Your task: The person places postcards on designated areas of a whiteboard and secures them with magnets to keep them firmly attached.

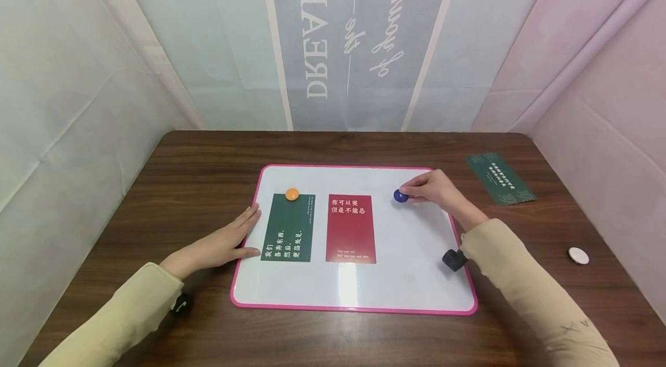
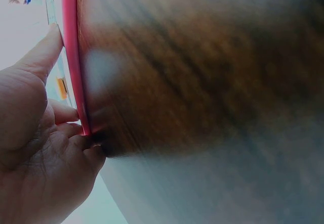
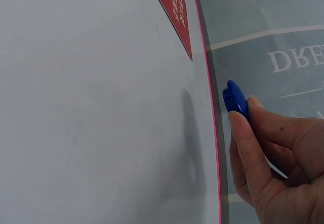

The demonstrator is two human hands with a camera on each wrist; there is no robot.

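Observation:
A whiteboard point(image 1: 411, 263) with a pink rim lies on the brown table. Between thumb and fingertips, my right hand point(image 1: 436, 189) pinches a round blue magnet point(image 1: 400, 196) over the board's upper right part; the right wrist view shows the magnet point(image 3: 235, 100) held by its edge, apart from the board surface. My left hand point(image 1: 221, 247) rests at the board's left rim, fingers extended, with its thumb point(image 2: 45, 49) over the edge. Near that hand is a green card point(image 1: 288, 234) with an orange magnet point(image 1: 292, 194) on its top edge. Beside it lies a red card point(image 1: 351, 231).
Another green card point(image 1: 500, 178) lies on the table right of the board. Nearer the table's right edge is a white round piece point(image 1: 578, 255). A printed cloth point(image 1: 359, 37) hangs behind the table, and pale cloth walls flank both sides.

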